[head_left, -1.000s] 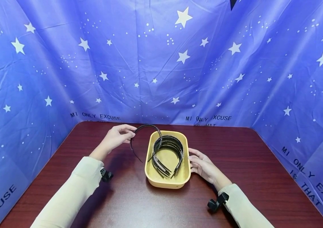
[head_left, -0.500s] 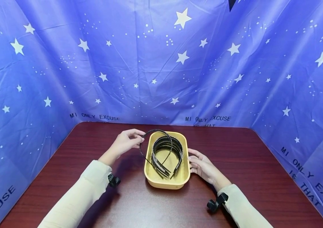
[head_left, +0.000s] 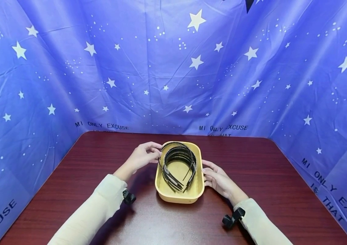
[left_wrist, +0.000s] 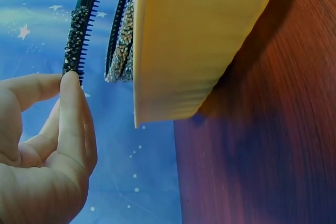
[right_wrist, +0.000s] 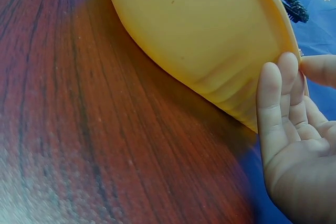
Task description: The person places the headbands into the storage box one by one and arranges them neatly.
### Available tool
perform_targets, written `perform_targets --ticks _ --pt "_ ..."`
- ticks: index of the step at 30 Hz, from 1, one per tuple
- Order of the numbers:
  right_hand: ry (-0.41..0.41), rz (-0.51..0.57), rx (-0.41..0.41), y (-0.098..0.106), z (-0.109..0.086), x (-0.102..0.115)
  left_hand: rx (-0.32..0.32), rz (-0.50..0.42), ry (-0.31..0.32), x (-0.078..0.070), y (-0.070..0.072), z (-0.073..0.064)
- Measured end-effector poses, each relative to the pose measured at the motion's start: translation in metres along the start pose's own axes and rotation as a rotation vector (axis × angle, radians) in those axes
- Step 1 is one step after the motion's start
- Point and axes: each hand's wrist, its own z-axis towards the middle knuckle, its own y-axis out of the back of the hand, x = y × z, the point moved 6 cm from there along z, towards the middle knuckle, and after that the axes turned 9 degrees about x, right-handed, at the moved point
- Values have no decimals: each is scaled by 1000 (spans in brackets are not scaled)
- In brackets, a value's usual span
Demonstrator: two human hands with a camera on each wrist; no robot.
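Note:
Between thumb and fingertips, my left hand (head_left: 142,157) pinches a thin black headband (head_left: 173,143) with small teeth and a glittery stone-covered part. The headband is held over the left side of a yellow plastic tub (head_left: 179,200). Inside the tub, several black toothed headbands (head_left: 177,151) stand nested together, their tips toward me. In the left wrist view, the held headband (left_wrist: 77,40) is apart from the tub's rim, with glittery headbands (left_wrist: 123,45) just past it. My right hand (head_left: 220,179) rests its extended fingers against the tub's right wall, thumb at the rim (right_wrist: 294,40).
The tub stands on a dark red wooden table (head_left: 243,163). A blue star-printed cloth (head_left: 161,68) hangs behind the table and along both sides. Black wrist cameras (head_left: 128,196) are strapped over pale sleeves (head_left: 97,207).
My left hand has moved right and slightly toward me, bringing its headband from beside the tub to over the nested headbands. My right hand has stayed at the tub's wall.

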Motion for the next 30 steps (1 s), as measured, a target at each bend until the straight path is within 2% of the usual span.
perform_targets --ticks 16,30 --pt "12 15 15 -1 0 0 -22 -17 40 6 -12 6" --pt "24 30 21 -1 -1 1 -5 -27 62 8 -21 8"
